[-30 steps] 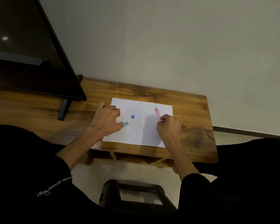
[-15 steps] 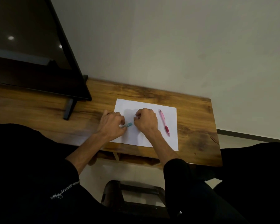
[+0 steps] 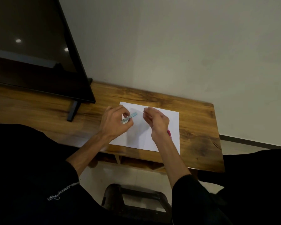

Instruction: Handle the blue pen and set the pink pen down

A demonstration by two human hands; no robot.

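My left hand (image 3: 115,125) hovers over the left part of a white sheet of paper (image 3: 173,117) and pinches a short teal stick (image 3: 132,116) that points up and right. My right hand (image 3: 156,120) is raised over the middle of the sheet, close to the stick's tip, with its fingers curled inward. The small blue piece that lay on the paper is no longer visible there and seems enclosed in those fingers. A pink pen (image 3: 169,133) lies on the sheet, mostly hidden under my right wrist.
The sheet lies on a wooden table (image 3: 199,127) against a pale wall. A dark flat screen (image 3: 39,62) on a black foot (image 3: 73,111) stands at the left. A dark stool (image 3: 133,197) stands below the table's front edge, between my knees.
My right hand put down the pink pen, moved left over the small blue piece and lifted. My left hand rose from the paper and tilted the teal stick upward.
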